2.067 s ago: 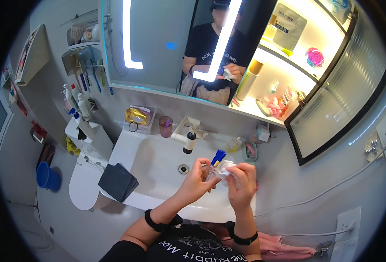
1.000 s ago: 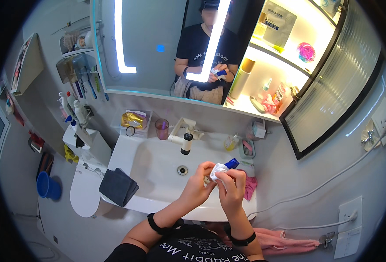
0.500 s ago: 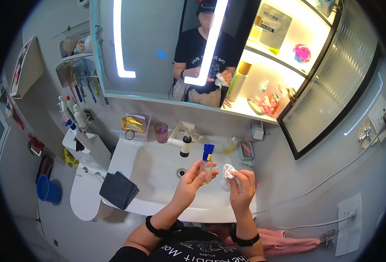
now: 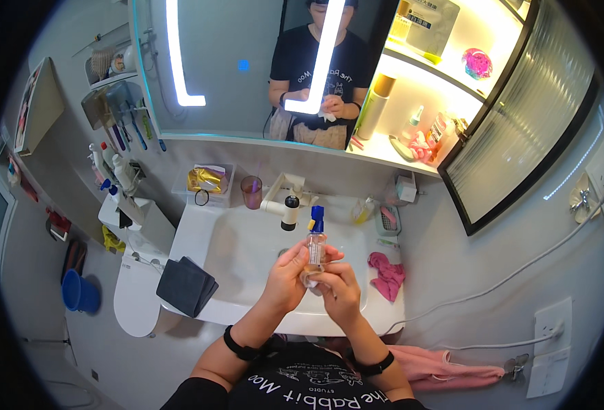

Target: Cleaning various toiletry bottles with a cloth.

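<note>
Over the sink, my left hand (image 4: 287,279) is closed round a small clear bottle (image 4: 317,250) with a blue top and a yellow bit beside its neck. The bottle stands nearly upright. My right hand (image 4: 341,292) pinches a crumpled white wipe (image 4: 311,279) against the bottle's lower end. Most of the wipe is hidden behind my fingers. Both hands touch around the bottle's base.
The white sink (image 4: 237,263) has a pull-out faucet (image 4: 289,213) behind my hands. Dark folded cloths (image 4: 187,287) lie at its left edge, a pink cloth (image 4: 386,275) at its right. An open cabinet door (image 4: 514,160) juts out at upper right; a white cable (image 4: 479,297) runs along the wall.
My right hand has moved left with the white wipe and now presses it to the bottle's base. The bottle has come slightly left and lower. The pink cloth now shows fully.
</note>
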A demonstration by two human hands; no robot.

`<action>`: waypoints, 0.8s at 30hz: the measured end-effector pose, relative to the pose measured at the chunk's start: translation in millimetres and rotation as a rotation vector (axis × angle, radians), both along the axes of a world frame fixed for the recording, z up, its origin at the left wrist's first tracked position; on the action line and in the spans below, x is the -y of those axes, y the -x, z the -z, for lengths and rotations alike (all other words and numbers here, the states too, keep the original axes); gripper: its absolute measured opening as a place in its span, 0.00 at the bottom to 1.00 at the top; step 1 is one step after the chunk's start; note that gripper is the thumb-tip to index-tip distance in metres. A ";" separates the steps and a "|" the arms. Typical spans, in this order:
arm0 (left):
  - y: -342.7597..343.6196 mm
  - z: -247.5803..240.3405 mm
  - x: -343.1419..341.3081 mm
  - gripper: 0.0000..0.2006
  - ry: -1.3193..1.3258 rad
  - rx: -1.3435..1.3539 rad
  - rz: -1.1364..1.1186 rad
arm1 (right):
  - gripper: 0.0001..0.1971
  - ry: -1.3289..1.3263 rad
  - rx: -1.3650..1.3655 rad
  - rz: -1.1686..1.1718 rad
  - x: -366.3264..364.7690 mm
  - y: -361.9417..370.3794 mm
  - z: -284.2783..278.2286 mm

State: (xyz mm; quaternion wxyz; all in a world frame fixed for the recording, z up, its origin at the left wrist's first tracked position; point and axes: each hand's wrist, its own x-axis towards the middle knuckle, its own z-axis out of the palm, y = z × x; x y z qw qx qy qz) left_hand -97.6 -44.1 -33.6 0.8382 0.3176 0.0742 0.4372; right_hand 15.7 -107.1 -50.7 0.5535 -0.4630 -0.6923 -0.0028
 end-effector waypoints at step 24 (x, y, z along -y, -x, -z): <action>-14.8 -7.9 -1.1 0.32 -0.469 -0.408 -0.139 | 0.05 0.162 -0.328 0.125 2.4 -44.2 -22.6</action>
